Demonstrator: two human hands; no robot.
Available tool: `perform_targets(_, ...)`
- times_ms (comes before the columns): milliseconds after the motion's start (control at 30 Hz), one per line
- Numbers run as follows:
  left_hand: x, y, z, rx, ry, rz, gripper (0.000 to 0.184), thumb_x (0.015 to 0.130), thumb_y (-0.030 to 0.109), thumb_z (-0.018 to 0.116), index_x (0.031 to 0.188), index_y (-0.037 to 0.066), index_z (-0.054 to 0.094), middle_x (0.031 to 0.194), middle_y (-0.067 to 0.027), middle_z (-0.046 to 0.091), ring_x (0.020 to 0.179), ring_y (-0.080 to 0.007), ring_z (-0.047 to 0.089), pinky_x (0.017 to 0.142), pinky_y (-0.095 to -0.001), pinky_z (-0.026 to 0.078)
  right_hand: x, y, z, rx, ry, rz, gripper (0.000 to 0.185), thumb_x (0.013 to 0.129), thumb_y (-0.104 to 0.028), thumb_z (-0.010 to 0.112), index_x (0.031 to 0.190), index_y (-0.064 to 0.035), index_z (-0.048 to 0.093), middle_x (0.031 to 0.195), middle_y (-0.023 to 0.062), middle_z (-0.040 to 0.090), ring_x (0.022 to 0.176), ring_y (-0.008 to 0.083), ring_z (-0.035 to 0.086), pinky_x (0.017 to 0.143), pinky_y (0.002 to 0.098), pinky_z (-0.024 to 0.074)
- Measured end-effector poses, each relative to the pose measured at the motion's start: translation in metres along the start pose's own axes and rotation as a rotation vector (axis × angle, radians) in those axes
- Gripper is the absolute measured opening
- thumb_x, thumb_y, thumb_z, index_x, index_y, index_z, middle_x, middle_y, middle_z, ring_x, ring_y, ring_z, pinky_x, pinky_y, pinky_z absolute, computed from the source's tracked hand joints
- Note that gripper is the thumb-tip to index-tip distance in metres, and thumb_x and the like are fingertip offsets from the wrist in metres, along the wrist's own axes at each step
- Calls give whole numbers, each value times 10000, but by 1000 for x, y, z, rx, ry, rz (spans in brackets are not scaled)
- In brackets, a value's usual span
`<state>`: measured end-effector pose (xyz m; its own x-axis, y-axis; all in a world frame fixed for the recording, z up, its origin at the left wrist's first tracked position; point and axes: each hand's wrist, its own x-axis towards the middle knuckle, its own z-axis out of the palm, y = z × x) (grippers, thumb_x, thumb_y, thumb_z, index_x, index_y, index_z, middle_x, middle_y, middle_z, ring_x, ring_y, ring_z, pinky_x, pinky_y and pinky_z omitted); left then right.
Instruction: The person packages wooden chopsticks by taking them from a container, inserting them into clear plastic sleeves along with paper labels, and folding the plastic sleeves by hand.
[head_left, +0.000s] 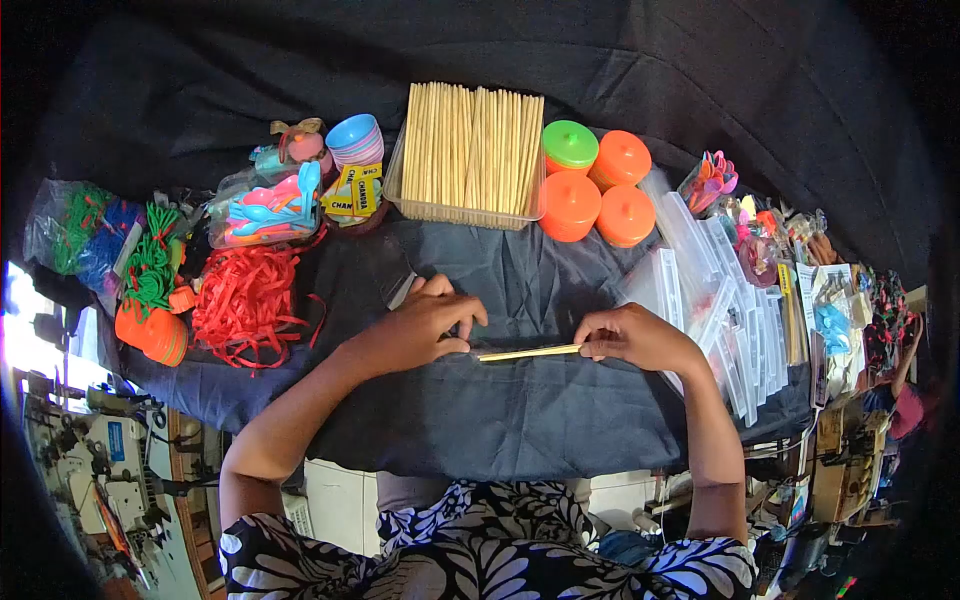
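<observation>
My right hand (640,338) pinches the right end of a pair of thin wooden chopsticks (528,353), lying nearly level above the black cloth. Just off their left end is my left hand (430,322), its fingers curved and the thumb apart from them. I see nothing plainly held in it; a faint clear film may lie between thumb and sticks, but I cannot tell. Beyond both hands stands a clear plastic tub (395,190) packed with many similar sticks (475,150).
Orange lidded pots (570,207) and a green-lidded one (570,143) stand right of the tub. Clear plastic cases (735,320) pile up on the right. Leftward are red ribbons (245,305), toy spoons (270,208), stacked bowls (355,138) and green cord (155,260).
</observation>
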<state>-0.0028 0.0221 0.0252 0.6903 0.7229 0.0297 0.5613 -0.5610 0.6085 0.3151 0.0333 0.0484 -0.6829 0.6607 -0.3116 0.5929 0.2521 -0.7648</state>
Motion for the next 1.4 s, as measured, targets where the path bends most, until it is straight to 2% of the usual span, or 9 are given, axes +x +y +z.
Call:
perform_targets(133, 4, -18, 8, -88, 16, 76, 235, 753, 170, 747, 908, 104, 583, 836, 61, 615, 913, -196, 491, 884, -379, 358, 0, 0, 2, -31, 7, 1, 136, 901, -144, 625, 939, -14, 634, 733, 49, 642, 671, 128, 615, 647, 291, 486)
perform_targets(300, 5, -12, 9, -209, 66, -50, 207, 754, 155, 769, 854, 80, 604, 811, -29, 555, 779, -176, 545, 728, -316, 445, -1, -1, 3, -18, 57, 70, 134, 908, -152, 628, 950, -25, 630, 703, 32, 618, 605, 98, 578, 579, 269, 468)
perform_targets(400, 6, -15, 15, -209, 112, -12, 190, 767, 138, 762, 845, 62, 607, 796, -51, 526, 744, -166, 561, 672, -302, 464, -3, -7, 4, 50, 95, 92, 131, 909, -143, 628, 985, -36, 615, 690, 22, 608, 605, 84, 569, 566, 257, 463)
perform_targets(733, 9, -9, 23, -196, 192, -29, 133, 790, 136, 713, 834, 57, 616, 809, -52, 606, 781, -195, 563, 705, -334, 454, 7, -6, 18, 196, 39, 105, 130, 923, -131, 614, 1026, -54, 597, 712, 5, 623, 613, 64, 563, 537, 225, 450)
perform_targets(800, 12, -11, 26, -144, 244, 171, 135, 795, 136, 707, 849, 46, 623, 868, -45, 600, 832, -223, 557, 757, -340, 456, 11, -2, 27, 245, 61, 80, 129, 925, -124, 609, 1029, -49, 592, 732, 9, 612, 598, 62, 551, 513, 220, 441)
perform_targets(967, 10, -6, 27, -75, 296, 172, 123, 791, 112, 710, 889, 53, 663, 957, -49, 581, 953, -231, 567, 821, -350, 460, 15, -12, 43, 240, 122, 90, 134, 928, -119, 605, 1035, -42, 583, 758, 8, 575, 571, 59, 531, 464, 212, 415)
perform_targets(1133, 1, 6, 21, 18, 257, 199, 255, 761, 144, 725, 987, 66, 636, 1028, -63, 524, 970, -240, 533, 854, -366, 448, 18, -8, 49, 256, 310, 22, 113, 908, -84, 620, 993, -25, 573, 726, 25, 600, 585, 77, 551, 520, 246, 439)
perform_targets(1200, -1, 4, 22, 205, 214, 250, 346, 740, 168, 748, 1064, 102, 647, 1037, -53, 544, 1006, -238, 534, 853, -356, 446, 20, -3, 50, 224, 331, 2, 118, 905, -80, 623, 995, -23, 572, 724, 25, 598, 606, 76, 553, 545, 246, 437)
perform_targets(1400, 2, -2, 30, 447, 272, 353, 318, 764, 141, 672, 1079, 108, 652, 1058, -49, 556, 1039, -228, 529, 856, -355, 450, 22, 0, 51, 254, 363, -17, 125, 904, -82, 626, 1005, -29, 575, 723, 20, 591, 651, 68, 549, 593, 243, 436)
